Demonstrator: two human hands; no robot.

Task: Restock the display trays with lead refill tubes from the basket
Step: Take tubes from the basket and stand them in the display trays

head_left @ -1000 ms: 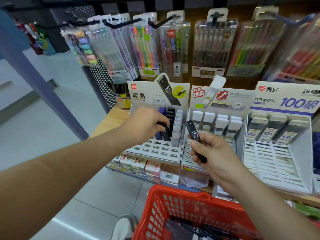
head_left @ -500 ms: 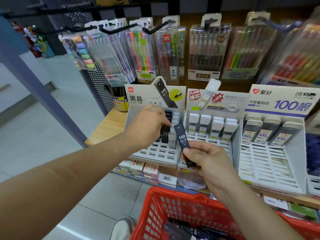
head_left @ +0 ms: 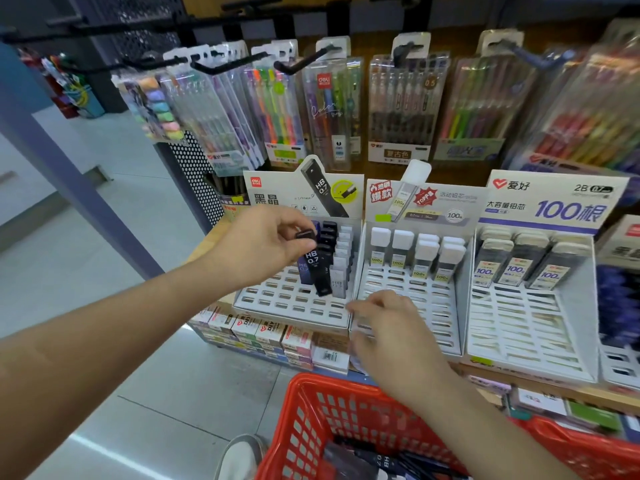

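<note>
Lead refill tube [head_left: 316, 268] marked HB 0.7, pinched at its cap by your left hand [head_left: 263, 244], tilts with its foot at a slot of the left display tray [head_left: 277, 301]; press it in, then dip your empty, loose-fingered right hand [head_left: 384, 330] into the basket [head_left: 311, 410].

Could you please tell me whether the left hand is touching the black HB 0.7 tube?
Touching. The head view shows the left hand pinching the black HB 0.7 tube by its cap end.
</note>
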